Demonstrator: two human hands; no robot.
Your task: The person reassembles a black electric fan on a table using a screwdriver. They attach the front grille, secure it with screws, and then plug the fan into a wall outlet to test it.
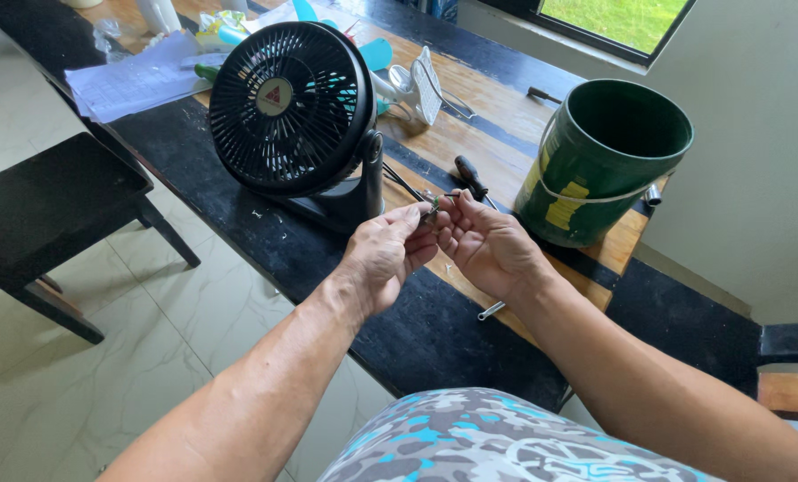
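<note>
Small part (431,208): pinched between fingertips of left hand (385,254) and right hand (488,245), just beside black fan (292,112); 1 green bucket (599,161) near fan.

A round cream badge with a red mark (274,96) sits at the centre of the black fan's front grille. A torn yellow label (561,203) clings to the side of the green bucket at the right. Crumpled clear and green wrappers (220,25) lie at the table's far end beside a printed paper sheet (136,80).
</note>
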